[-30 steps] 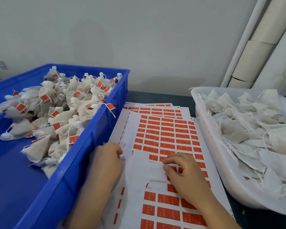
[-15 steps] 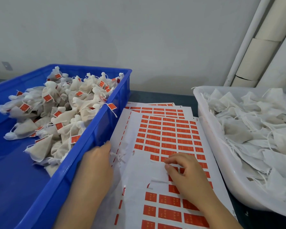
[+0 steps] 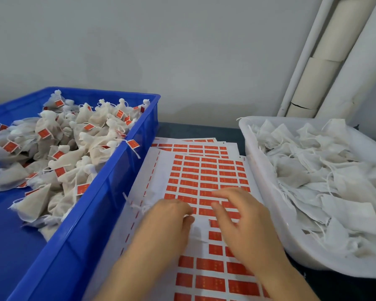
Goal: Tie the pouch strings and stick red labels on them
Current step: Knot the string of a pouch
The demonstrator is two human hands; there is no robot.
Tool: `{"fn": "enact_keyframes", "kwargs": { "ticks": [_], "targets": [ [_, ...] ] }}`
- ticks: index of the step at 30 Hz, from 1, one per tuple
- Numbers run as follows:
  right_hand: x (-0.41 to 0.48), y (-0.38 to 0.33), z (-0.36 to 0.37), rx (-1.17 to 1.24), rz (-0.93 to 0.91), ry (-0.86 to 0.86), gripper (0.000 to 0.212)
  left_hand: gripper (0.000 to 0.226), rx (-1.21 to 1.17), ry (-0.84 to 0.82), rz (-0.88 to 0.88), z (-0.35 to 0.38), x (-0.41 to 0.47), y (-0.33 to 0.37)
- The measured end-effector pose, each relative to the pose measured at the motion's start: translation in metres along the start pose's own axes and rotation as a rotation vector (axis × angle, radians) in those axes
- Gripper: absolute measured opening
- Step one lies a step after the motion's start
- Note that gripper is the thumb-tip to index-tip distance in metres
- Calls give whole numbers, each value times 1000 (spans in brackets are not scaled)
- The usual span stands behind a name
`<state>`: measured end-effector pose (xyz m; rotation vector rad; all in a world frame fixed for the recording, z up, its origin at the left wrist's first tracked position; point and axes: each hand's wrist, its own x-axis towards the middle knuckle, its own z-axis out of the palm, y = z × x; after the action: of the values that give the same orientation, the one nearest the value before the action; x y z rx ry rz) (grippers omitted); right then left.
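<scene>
Our right hand point(image 3: 243, 224) hangs loose-fingered over the label sheet point(image 3: 204, 174) to peel one; whether our left hand point(image 3: 167, 222) grips anything, we can't tell.

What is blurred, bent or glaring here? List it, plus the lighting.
Head view: motion blur smears both hands, the right hand more than the left hand; the label sheet beyond them is sharp. Also head view: the wide-angle lens leans the pipes; soft, even light, no hard shadows, only a faint sheen on the blue crate.
</scene>
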<state>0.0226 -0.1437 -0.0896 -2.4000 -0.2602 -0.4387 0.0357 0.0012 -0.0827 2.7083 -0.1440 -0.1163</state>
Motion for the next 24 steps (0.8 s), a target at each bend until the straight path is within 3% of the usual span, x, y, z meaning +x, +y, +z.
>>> {"fn": "enact_keyframes", "kwargs": {
  "ticks": [3,6,10,12,17,21,24],
  "targets": [
    [6,-18,-45,9,-25,100,14,30,-19,-96,20,14,12,5],
    [17,-13,-98,-184,-32,104,22,26,-39,-74,13,24,19,4],
    [21,21,-146,-471,209,-407,51,22,-46,20,-4,31,24,1],
    [20,34,-148,-430,324,-514,54,22,-44,48,10,33,24,-1],
    [23,51,-137,-413,303,-268,24,24,-58,76,43,37,25,-6],
    [33,41,-132,-414,152,41,30,25,-83,112,72,40,25,-9],
    [41,29,-127,-272,38,321,21,26,-126,131,65,40,24,-8]
  ]
}}
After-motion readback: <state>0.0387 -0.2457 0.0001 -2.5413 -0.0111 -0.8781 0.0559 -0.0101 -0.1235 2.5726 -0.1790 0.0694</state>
